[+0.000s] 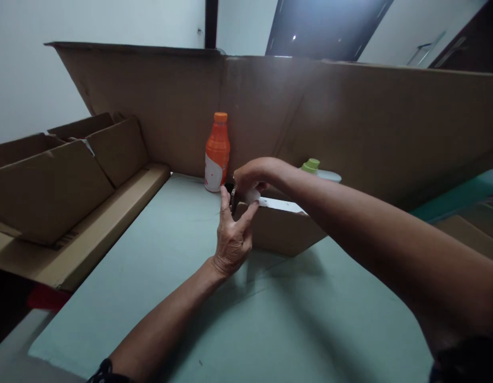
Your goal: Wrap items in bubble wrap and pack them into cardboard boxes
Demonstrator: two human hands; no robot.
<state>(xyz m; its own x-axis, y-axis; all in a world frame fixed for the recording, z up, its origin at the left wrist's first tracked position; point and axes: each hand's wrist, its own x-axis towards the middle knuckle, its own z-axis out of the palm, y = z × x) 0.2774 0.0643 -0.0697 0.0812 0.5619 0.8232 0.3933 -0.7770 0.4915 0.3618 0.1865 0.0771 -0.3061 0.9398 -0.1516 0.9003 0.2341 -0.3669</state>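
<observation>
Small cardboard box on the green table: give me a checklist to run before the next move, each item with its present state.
1. Left hand on the small cardboard box at its near corner: ok.
2. Right hand over the same corner, pinching something small and pale: ok; what it is, cannot tell.
3. White strip lying flat along the box's top edge: cannot tell.
4. Box resting flat on the green table: ok.
5. Orange bottle upright and apart from the hands: ok.
6. Green-capped container behind the box, out of the way: ok.

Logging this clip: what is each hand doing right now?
Left hand: fingers against the small cardboard box corner.
Right hand: fingers pinching a small white piece at that corner.
</observation>
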